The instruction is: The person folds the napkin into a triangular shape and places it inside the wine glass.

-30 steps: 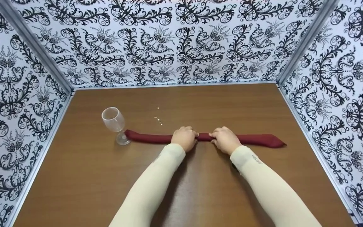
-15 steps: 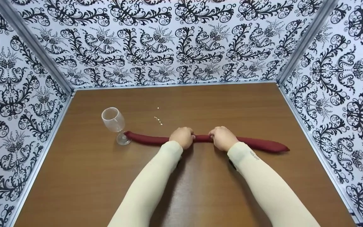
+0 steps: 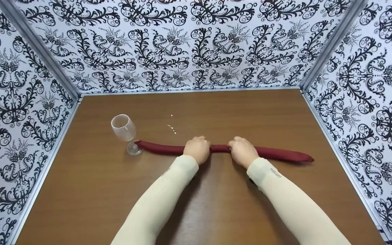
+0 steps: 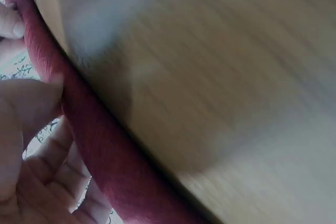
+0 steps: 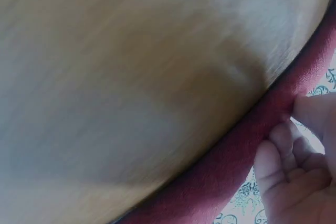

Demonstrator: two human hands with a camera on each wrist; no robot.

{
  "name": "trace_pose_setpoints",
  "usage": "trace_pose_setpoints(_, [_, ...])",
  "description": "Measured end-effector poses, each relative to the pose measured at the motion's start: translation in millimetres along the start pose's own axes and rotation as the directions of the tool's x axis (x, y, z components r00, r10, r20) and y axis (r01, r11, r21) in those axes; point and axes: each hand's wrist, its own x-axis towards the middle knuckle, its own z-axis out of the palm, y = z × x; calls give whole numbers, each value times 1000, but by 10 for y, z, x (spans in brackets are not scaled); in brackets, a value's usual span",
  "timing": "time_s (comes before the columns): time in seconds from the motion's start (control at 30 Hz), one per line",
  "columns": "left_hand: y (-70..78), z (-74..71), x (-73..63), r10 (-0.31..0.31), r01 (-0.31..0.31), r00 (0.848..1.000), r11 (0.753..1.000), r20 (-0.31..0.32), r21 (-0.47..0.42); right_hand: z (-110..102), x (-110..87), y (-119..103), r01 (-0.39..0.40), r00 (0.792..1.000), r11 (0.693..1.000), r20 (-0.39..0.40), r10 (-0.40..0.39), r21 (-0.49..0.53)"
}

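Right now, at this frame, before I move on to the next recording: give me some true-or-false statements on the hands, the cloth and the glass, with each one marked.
1. The left hand and the right hand both grip the rolled dark red cloth. True.
2. The hands are clasped together. False: they are apart, with a stretch of cloth showing between them.
3. The stemmed glass stands on its foot on the wood-grain tabletop. True.
4. The glass is beyond the right hand. False: it stands by the cloth's left end.
5. The patterned back wall has black scrollwork on white. True.
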Motion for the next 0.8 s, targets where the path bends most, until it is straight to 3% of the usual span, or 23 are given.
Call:
trace_pose_setpoints(0.17, [-31, 2, -7, 8, -7, 999, 1000, 51, -16, 18, -56, 30, 57, 998, 998, 18, -57, -21])
trace_pose_setpoints(0.5, [-27, 4, 39, -31, 36, 996, 998, 84, -58, 35, -35, 58, 42, 999, 998, -6, -41, 38])
trace_pose_setpoints(0.63, [-25, -10, 33, -45, 53, 994, 996, 101, -75, 47, -18, 71, 75, 997, 997, -25, -75, 13])
trace_pose_setpoints(0.8, [-53, -28, 44, -63, 82, 988, 988, 141, -134, 9, 16, 52, 57, 998, 998, 14, -57, -19])
